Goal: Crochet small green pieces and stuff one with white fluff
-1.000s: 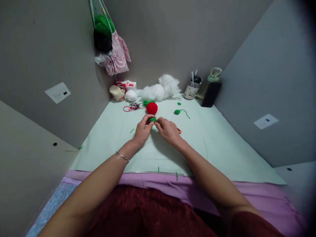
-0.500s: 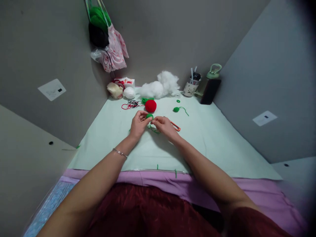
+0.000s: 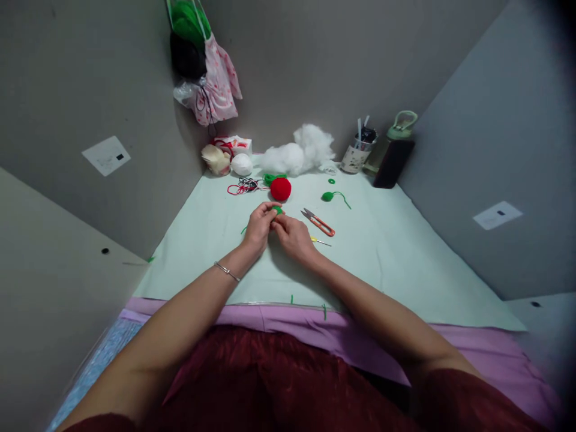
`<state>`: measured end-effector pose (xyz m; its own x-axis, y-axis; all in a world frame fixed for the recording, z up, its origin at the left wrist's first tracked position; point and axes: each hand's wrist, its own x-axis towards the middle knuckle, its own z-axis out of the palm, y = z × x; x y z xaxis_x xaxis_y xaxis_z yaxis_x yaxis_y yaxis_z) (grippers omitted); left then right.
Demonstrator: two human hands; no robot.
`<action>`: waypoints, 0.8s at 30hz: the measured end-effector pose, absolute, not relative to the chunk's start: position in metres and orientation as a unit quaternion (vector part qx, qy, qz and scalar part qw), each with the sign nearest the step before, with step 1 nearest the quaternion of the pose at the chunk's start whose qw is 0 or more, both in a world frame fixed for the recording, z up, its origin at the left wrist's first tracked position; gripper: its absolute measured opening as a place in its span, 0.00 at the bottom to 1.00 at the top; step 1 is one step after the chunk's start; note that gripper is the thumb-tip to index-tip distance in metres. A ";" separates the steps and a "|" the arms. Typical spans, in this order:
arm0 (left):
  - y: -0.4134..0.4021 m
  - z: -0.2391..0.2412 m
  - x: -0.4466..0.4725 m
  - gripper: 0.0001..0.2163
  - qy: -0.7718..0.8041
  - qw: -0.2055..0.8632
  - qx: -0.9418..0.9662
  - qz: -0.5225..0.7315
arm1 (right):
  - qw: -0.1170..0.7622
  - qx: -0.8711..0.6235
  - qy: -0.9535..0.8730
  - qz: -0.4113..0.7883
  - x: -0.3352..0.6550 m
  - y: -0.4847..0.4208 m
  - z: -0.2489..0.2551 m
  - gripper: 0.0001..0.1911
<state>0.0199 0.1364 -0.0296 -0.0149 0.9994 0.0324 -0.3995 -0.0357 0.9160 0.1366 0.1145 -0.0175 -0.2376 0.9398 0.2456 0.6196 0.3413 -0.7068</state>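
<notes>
My left hand (image 3: 258, 228) and my right hand (image 3: 291, 236) meet over the pale green table cover (image 3: 382, 252), fingers pinched together. Between them is a small green crocheted piece (image 3: 277, 210), held by the left fingers. The right fingers are closed against it; what they pinch is hidden. A red crocheted ball (image 3: 280, 188) lies just beyond the hands. Orange thread snips (image 3: 318, 222) and a yellow-handled hook (image 3: 320, 241) lie right of my right hand.
At the back stand white stuffing (image 3: 297, 156), a white ball (image 3: 242, 164), a cup of tools (image 3: 359, 153) and a dark bottle (image 3: 392, 153). Red and black thread (image 3: 240, 188) and another green piece with a tail (image 3: 332, 196) lie nearby. A bag (image 3: 204, 78) hangs on the wall.
My right hand has drawn in close to the left, uncovering the orange snips and the hook. The green yarn loop under the hands is no longer visible.
</notes>
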 end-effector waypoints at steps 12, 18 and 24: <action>0.135 -0.016 0.008 0.08 0.359 0.642 0.427 0.525 | 0.373 -0.400 -0.489 0.679 0.174 0.132 0.003 0.14; 0.137 -0.022 0.007 0.18 0.344 0.618 0.477 0.522 | 0.372 -0.359 -0.396 0.759 0.180 0.140 0.001 0.10; 0.133 -0.019 0.008 0.19 0.313 0.539 0.564 0.541 | 0.391 -0.345 -0.357 0.775 0.184 0.137 0.013 0.10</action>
